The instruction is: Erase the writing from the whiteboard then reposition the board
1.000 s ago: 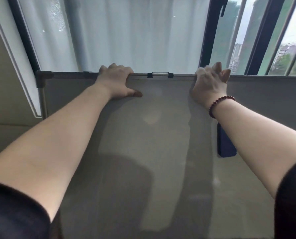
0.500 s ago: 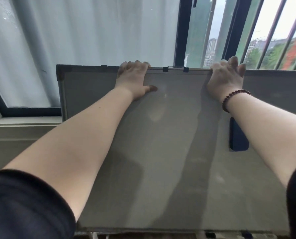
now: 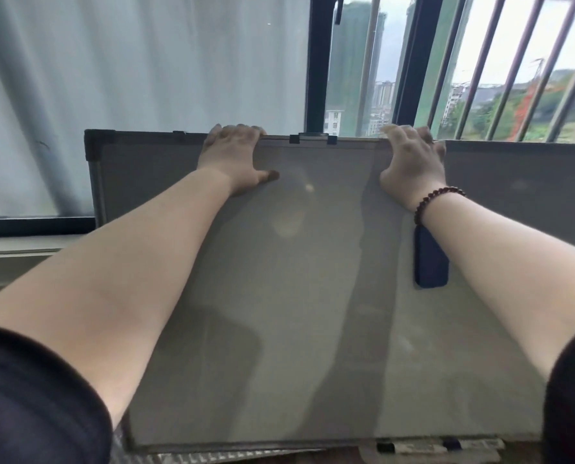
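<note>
A large whiteboard [image 3: 312,313] with a grey metal frame and black corner caps stands upright in front of a window. Its surface looks blank, with no writing visible. My left hand [image 3: 234,159] grips the top edge left of centre, fingers hooked over the frame and thumb on the face. To the right, my right hand [image 3: 411,165], with a dark red bead bracelet at the wrist, grips the same edge. A dark blue eraser [image 3: 430,262] clings to the board face under my right wrist.
Behind the board are a frosted window pane [image 3: 145,78], a black window frame post [image 3: 316,61], and metal bars [image 3: 500,68] with buildings outside. A pale sill [image 3: 21,252] runs at the left. A small clip [image 3: 312,138] sits on the board's top edge.
The board's top edge sits lower against the window than one second ago, and more of the window and sill shows. The bottom edge has come into view. Both hands keep their grip.
</note>
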`<state>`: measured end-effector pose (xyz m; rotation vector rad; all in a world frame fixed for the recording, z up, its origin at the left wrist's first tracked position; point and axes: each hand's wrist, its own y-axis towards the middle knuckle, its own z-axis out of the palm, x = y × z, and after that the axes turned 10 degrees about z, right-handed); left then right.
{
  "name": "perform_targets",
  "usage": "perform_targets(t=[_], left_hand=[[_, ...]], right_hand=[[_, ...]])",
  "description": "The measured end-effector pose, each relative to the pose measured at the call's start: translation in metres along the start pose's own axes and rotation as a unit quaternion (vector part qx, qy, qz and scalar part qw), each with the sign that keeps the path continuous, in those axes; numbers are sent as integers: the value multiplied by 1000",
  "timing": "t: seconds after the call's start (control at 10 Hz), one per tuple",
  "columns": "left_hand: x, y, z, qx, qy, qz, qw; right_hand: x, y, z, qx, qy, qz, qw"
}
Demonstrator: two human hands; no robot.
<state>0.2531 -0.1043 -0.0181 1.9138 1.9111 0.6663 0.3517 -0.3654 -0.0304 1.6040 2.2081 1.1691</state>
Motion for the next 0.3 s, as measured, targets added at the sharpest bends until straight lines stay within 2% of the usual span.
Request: perform_targets(t=[0.1,0.2,0.3], left_hand=[[-2,-17,-5,-4,-25,15,1000],[-7,-42,-9,-47,-65,28,996],[-5,-76,-7,-105,-144,2,984]], right_hand=[[0,-15,-7,10,55,16,998],[-6,-30,-12,21,92,41,995],[-11,-44,-19,25,126,81,988]])
